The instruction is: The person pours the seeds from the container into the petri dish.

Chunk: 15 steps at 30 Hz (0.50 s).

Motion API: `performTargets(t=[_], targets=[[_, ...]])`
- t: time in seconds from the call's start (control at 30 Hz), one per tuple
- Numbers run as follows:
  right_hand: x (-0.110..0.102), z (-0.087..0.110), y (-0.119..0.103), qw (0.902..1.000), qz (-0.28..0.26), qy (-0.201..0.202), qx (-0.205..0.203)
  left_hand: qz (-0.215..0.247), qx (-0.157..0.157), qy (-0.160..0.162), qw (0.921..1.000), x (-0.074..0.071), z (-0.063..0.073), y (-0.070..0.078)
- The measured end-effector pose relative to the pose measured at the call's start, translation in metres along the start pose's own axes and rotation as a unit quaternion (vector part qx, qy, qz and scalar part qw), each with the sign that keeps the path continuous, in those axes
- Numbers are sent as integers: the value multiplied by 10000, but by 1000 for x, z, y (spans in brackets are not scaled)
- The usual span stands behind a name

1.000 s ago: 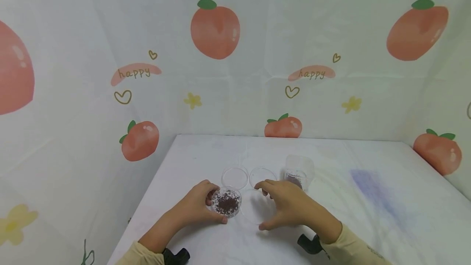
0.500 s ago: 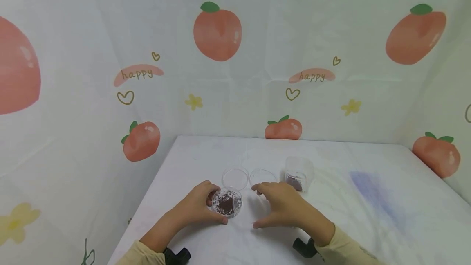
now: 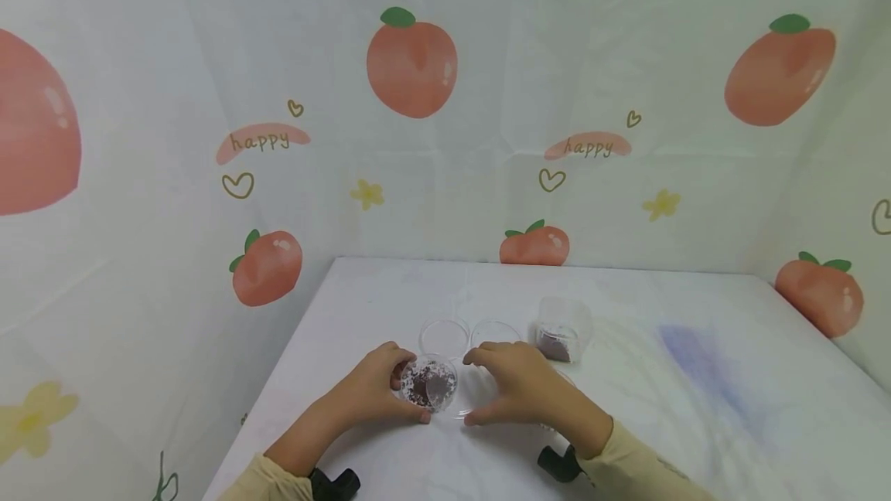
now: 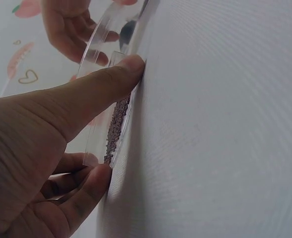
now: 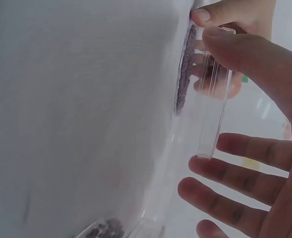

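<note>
Clear, faint-edged, a round plastic lid (image 5: 211, 119) fills the right hand's (image 3: 518, 385) wide grip; the left hand's (image 3: 376, 386), similarly spread, holds a round clear dish (image 3: 411, 395) of dark granules (image 4: 117, 121).

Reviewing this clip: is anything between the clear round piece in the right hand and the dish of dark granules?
Nothing visible stands between the clear round piece in the right hand and the dish of dark granules; the left hand grips that dish at its sides.
</note>
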State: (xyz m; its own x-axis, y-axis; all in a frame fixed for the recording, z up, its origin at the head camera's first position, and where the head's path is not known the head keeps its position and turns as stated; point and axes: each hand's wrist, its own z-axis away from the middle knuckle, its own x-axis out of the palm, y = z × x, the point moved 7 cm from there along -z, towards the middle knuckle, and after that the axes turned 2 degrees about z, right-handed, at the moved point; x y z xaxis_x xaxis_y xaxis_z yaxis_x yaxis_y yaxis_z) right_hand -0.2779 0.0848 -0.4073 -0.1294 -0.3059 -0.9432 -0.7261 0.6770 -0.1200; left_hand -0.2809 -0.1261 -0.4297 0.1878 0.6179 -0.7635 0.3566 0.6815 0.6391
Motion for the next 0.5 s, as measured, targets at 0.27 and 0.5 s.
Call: performTargets(t=[0.27, 0.5], targets=[[7, -8, -4, 9998, 51, -201, 45, 27, -67, -88, 9999, 2, -1, -5], [14, -19, -7, 9990, 141, -395, 149, 158, -14, -74, 9998, -1, 0, -3]])
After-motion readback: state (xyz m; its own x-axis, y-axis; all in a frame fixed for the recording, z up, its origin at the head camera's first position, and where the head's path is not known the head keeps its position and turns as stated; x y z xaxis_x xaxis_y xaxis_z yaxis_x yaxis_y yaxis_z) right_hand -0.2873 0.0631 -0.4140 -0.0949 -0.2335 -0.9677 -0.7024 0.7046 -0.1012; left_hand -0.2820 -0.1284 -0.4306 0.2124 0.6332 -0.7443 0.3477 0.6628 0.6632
